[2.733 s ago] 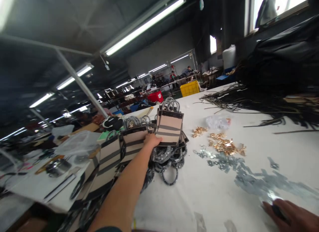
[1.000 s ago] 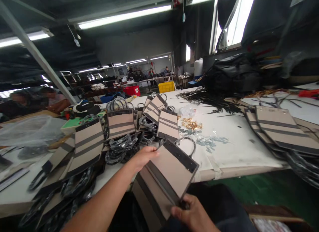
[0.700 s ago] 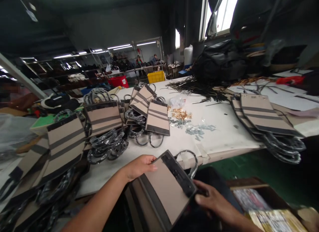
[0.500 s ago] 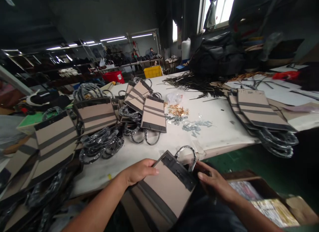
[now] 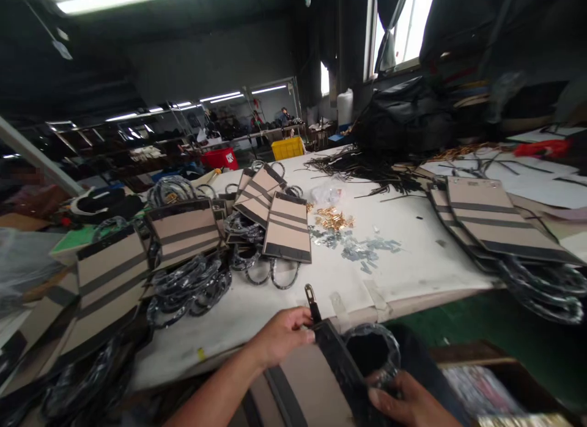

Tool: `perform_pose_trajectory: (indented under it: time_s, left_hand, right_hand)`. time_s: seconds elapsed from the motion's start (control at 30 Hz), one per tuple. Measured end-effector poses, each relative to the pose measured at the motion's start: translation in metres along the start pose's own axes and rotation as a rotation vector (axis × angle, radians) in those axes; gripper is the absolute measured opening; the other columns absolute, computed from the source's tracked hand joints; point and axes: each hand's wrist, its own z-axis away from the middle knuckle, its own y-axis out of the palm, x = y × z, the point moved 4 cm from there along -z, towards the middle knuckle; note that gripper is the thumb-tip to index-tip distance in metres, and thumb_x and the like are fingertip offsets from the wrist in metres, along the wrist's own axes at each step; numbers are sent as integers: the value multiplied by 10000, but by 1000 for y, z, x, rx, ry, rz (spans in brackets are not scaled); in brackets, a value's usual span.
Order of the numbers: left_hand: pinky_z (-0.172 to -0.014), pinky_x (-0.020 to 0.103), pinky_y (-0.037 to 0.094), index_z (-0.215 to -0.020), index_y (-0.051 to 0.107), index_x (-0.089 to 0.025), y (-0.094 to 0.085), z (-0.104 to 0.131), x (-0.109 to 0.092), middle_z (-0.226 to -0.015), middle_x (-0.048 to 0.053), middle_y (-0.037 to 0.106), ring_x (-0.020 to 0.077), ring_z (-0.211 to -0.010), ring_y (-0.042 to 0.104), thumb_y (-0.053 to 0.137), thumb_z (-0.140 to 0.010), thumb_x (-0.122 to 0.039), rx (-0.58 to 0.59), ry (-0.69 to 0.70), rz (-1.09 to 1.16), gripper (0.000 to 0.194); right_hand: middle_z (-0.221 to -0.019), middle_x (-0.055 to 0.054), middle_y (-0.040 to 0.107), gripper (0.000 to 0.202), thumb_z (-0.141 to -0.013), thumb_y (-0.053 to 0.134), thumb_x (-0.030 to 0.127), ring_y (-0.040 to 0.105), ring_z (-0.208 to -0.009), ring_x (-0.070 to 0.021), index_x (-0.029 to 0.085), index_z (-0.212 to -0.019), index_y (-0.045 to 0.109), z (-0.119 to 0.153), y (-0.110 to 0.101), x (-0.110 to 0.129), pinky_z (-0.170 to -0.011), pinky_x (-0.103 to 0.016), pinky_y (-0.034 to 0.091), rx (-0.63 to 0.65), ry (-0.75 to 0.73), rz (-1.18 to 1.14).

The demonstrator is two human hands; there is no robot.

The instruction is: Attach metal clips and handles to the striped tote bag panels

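Note:
Low in front of me is a beige bag panel (image 5: 312,378) with dark stripes and a black top edge. My left hand (image 5: 287,338) pinches its upper left corner, thumb on the near face. A short black strap (image 5: 314,311) tipped with a gold-coloured metal fitting (image 5: 310,292) sticks up beside those fingers. A plastic-wrapped loop handle (image 5: 389,341) rises from the panel's top edge. At the panel's right corner, close below the handle, my right hand (image 5: 403,399) grips the panel; some of its fingers are hidden.
Similar panels (image 5: 288,228) with wrapped handles are piled at the left of the white table (image 5: 422,274), with another stack (image 5: 486,213) at right. Gold-coloured fittings (image 5: 334,219) and grey metal pieces (image 5: 367,249) lie mid-table; black straps (image 5: 380,170) lie behind. An open carton (image 5: 486,384) sits lower right.
The bag panel and both hands have moved lower and right in view. The strap with its metal fitting now shows at my left fingers. The camera view has tilted upward.

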Motion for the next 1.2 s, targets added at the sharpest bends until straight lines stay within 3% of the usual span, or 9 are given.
perform_pose_trajectory:
  time_s: [0.13, 0.2, 0.4, 0.53, 0.7, 0.8, 0.9, 1.07, 1.2]
  left_hand:
    - [-782, 286, 469, -1005, 756, -131, -8, -34, 4, -932, 73, 764, 213, -865, 681, 687, -722, -216, -197, 21, -246, 304]
    - [-776, 285, 477, -975, 760, -130, -11, -47, 11, -898, 67, 759, 214, -851, 684, 655, -706, -201, -253, 15, -302, 297]
    - [-803, 287, 476, -990, 799, -179, -19, -61, 24, -948, 29, 763, 214, -863, 676, 672, -711, -227, -322, 29, -376, 310]
    - [-741, 274, 465, -951, 812, -185, -23, -70, 19, -885, 14, 761, 204, -807, 671, 690, -708, -204, -315, 20, -436, 273]
    - [-722, 295, 478, -1095, 790, -219, -23, -69, 16, -888, 12, 772, 206, -758, 679, 731, -754, -218, -408, -25, -491, 346]
    - [-905, 368, 476, -1180, 745, -236, -14, -50, 17, -1115, 67, 756, 273, -1011, 665, 769, -807, -277, -612, -23, -561, 376]
    - [-1031, 439, 430, -1122, 742, -257, 10, -25, 18, -1212, 87, 720, 303, -1192, 580, 689, -922, -285, -747, 133, -837, 209]
    - [-1231, 543, 274, -1411, 599, -193, 50, -3, 37, -1514, 72, 582, 283, -1408, 464, 493, -1034, -246, -759, 324, -1156, 396]
    - [-1267, 570, 215, -1492, 529, -160, 53, -6, 42, -1612, 74, 475, 290, -1469, 419, 447, -1051, -287, -706, 308, -1256, 466]
  right_hand:
    - [-629, -13, 582, 695, -770, 675, 825, 495, -537, -153, 148, -911, 752, -2, 9, 29, -502, -257, 382, 65, 9, 102]
    - [-607, -14, 583, 634, -839, 632, 779, 528, -544, -169, 153, -855, 736, -6, 6, 39, -520, -266, 406, 24, -41, 191]
    - [-1010, -98, 760, 327, -954, 628, 510, 721, -931, -280, 219, -964, 777, 0, -21, 69, -848, -344, 561, -297, -492, 630]
    - [-1315, -109, 693, 321, -1003, 574, 380, 725, -1074, -258, 226, -1236, 732, -15, -5, 109, -928, -346, 582, -288, -766, 863]
    - [-1540, -115, 530, 466, -953, 640, 327, 715, -1119, -298, 221, -1407, 644, -67, 24, 126, -929, -405, 602, -138, -636, 1203]
    - [-1471, -104, 592, 463, -981, 612, 328, 727, -1074, -274, 224, -1432, 628, -81, 27, 124, -910, -370, 599, -70, -583, 1274]
    - [-1430, -87, 624, 464, -1012, 580, 363, 730, -1063, -259, 244, -1461, 602, -83, 24, 123, -875, -342, 598, -33, -568, 1329]
    - [-1406, -80, 632, 481, -1031, 548, 419, 735, -1031, -245, 275, -1489, 569, -87, 22, 128, -831, -318, 589, 26, -562, 1424]
    - [-1379, -85, 632, 500, -1036, 536, 438, 736, -994, -248, 271, -1507, 551, -94, 23, 134, -815, -316, 573, 51, -549, 1441]
